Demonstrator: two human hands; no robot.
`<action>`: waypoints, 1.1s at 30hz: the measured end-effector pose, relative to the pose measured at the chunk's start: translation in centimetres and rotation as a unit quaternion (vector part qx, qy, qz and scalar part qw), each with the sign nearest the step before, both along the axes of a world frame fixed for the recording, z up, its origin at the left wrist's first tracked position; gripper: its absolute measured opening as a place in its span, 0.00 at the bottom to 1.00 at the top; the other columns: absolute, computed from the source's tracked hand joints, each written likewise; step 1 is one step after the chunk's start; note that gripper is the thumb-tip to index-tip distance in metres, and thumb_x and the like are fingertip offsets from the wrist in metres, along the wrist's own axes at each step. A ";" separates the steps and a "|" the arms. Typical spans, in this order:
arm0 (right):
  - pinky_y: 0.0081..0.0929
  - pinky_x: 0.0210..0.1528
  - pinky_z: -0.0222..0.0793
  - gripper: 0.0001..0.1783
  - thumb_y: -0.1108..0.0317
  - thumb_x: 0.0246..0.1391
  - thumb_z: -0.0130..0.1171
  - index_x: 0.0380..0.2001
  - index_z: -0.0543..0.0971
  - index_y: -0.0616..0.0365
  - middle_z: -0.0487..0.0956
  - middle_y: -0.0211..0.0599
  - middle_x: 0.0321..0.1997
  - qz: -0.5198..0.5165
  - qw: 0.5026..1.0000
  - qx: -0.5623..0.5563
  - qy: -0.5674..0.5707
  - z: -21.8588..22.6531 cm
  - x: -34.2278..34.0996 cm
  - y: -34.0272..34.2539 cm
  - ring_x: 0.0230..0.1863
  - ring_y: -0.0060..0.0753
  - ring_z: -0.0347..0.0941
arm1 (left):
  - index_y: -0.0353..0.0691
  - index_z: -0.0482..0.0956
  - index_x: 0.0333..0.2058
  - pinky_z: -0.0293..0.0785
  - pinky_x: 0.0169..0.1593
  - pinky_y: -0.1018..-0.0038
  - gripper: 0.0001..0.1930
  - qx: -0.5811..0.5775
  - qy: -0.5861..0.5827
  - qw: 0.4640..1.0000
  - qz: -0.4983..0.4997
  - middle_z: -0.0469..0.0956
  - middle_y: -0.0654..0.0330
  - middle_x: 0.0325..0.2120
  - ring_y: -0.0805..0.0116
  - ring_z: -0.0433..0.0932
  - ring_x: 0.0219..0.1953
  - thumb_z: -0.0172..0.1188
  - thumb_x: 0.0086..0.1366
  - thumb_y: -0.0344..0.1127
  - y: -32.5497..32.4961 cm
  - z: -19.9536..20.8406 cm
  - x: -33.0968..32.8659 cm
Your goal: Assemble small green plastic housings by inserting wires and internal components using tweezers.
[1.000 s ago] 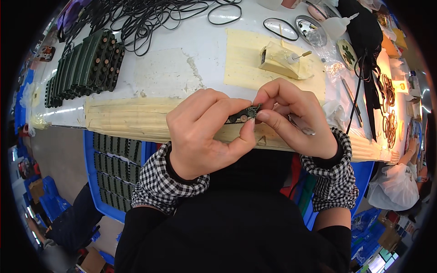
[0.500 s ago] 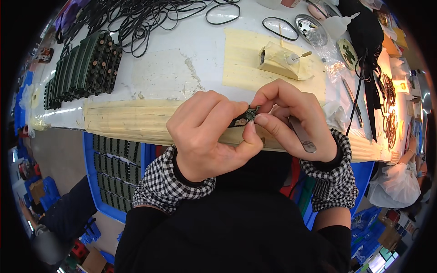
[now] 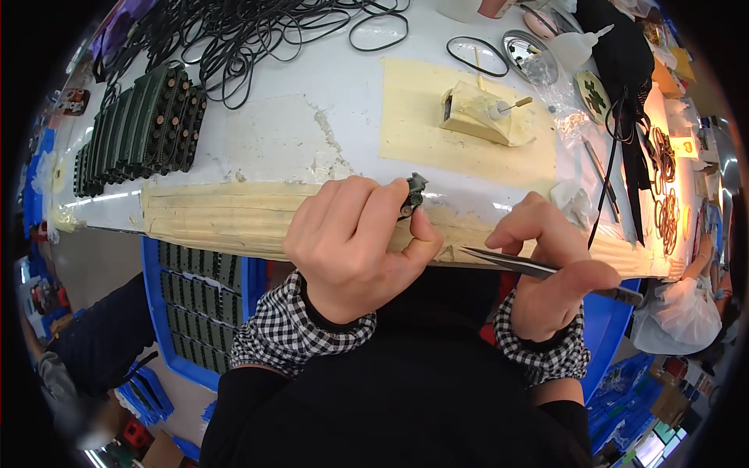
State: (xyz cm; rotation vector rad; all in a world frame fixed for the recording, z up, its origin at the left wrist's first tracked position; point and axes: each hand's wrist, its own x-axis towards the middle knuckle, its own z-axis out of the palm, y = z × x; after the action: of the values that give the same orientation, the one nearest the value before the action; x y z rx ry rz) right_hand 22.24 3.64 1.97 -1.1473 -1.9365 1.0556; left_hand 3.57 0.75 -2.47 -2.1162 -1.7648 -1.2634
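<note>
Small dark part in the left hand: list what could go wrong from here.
1. The small dark part is pinched only at the fingertips of the left hand, near the table edge; it could slip and drop to the floor.
2. The right hand holds pointed tweezers aimed toward the left thumb; a slip might jab it.

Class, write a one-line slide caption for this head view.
Left hand pinches a small dark part; right hand holds tweezers.
</note>
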 end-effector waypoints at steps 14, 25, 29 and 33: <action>0.23 0.35 0.74 0.14 0.79 0.48 0.64 0.40 0.78 0.66 0.82 0.44 0.34 -0.041 0.987 0.134 0.076 -3.1 -2.3 -2.3 0.32 0.35 0.80 | 0.35 0.78 0.28 0.69 0.24 0.69 0.11 0.028 0.006 0.999 0.019 0.73 0.56 0.20 0.58 0.73 0.21 0.66 0.43 0.31 0.2 -0.5 0.4; 0.26 0.34 0.75 0.14 0.81 0.46 0.64 0.39 0.79 0.66 0.82 0.43 0.33 -0.004 0.977 0.209 0.033 -2.7 -2.5 -1.5 0.31 0.37 0.79 | 0.35 0.78 0.28 0.69 0.24 0.69 0.11 0.033 0.004 0.999 0.019 0.73 0.56 0.20 0.58 0.73 0.21 0.65 0.42 0.29 0.2 -0.7 0.5; 0.27 0.34 0.76 0.15 0.81 0.42 0.65 0.37 0.79 0.67 0.81 0.44 0.32 0.020 0.965 0.261 -0.004 -2.3 -2.7 -1.1 0.32 0.39 0.80 | 0.35 0.79 0.29 0.69 0.24 0.69 0.13 0.031 0.014 0.999 0.027 0.74 0.55 0.21 0.58 0.74 0.21 0.65 0.41 0.29 0.2 -0.7 0.6; 0.27 0.34 0.77 0.14 0.80 0.41 0.65 0.36 0.79 0.67 0.81 0.45 0.32 0.059 0.942 0.328 -0.030 -2.6 -2.6 -0.2 0.32 0.40 0.80 | 0.37 0.78 0.28 0.67 0.22 0.71 0.12 0.071 0.023 0.997 0.025 0.71 0.60 0.20 0.62 0.72 0.20 0.65 0.41 0.31 0.8 -1.4 0.3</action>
State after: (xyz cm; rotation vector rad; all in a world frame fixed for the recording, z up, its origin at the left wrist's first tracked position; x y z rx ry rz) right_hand 19.68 3.40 -0.64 -0.6941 -2.1813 0.3606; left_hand 3.87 1.51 -3.89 -1.9939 -1.6461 -1.2759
